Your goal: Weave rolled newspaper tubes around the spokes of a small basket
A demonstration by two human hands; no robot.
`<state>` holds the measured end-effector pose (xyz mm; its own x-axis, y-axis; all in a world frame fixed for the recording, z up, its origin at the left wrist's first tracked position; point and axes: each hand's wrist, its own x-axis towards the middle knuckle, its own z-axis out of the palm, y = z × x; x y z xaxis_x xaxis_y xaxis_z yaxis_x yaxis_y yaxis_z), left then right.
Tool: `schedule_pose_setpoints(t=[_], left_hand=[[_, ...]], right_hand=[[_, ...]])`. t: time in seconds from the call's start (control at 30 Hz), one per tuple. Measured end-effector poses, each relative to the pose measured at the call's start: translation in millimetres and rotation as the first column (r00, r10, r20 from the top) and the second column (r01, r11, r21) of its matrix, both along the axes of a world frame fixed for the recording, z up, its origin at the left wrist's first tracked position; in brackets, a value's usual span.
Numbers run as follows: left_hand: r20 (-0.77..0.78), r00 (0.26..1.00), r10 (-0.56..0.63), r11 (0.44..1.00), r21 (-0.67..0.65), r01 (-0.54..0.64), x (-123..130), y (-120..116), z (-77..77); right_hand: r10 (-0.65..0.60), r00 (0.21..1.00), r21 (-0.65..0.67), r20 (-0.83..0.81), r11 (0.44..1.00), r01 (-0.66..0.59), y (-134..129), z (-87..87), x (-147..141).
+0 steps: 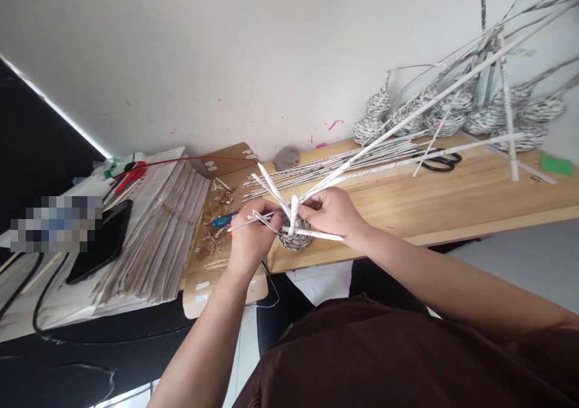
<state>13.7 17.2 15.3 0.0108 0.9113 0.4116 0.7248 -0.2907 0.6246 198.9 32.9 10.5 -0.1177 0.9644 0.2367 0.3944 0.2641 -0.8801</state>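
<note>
Woven paper piece (295, 241) at the wooden table's (452, 206) front edge, close to the body, likely for two-handed control. Left hand (251, 236) closed on its left side, apparently bracing it; right hand (337, 215) pinches the opposite rim where long paper tubes (407, 121) meet; exact strand unclear. Thin rolled sticks (316, 169) lie lengthwise toward the table's back, presumably within reach but off the working edge. Black-handled scissors (436, 169) on its right half.

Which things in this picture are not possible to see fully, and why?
Head view:
Woven piece, underside: turned away from camera.
Blue object, one end: behind the left hand.
Long paper stick, upper end: cut off by right edge.
Pixelated patch, what lies under it: hidden by blocks.
</note>
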Motion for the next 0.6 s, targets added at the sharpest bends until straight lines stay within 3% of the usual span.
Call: schedule_pose_setpoints(t=[0.17, 0.4, 0.5, 0.6], left_hand=[[0.04, 0.999, -0.006, 1.0, 0.011, 0.005, -0.3, 2.2, -6.1], [0.041, 0.999, 0.004, 1.0, 0.031, -0.005, 2.7, 3.3, -5.5], [0.049, 0.999, 0.005, 1.0, 0.016, -0.006, 3.8, 0.9, -3.0], [0.035, 0.999, 0.019, 1.0, 0.015, -0.019, 5.3, -1.8, -0.9]], right_hand=[[-0.036, 0.977, 0.084, -0.212, 0.995, 0.055, -1.4, -10.4, -3.2], [0.0, 0.961, 0.098, -0.276, 0.995, 0.028, 3.2, -21.6, -11.4], [0.008, 0.94, 0.038, -0.34, 0.999, 0.006, 5.1, -23.1, -14.3], [0.017, 0.869, -0.118, -0.494, 0.989, -0.086, 5.7, -21.0, -17.5]])
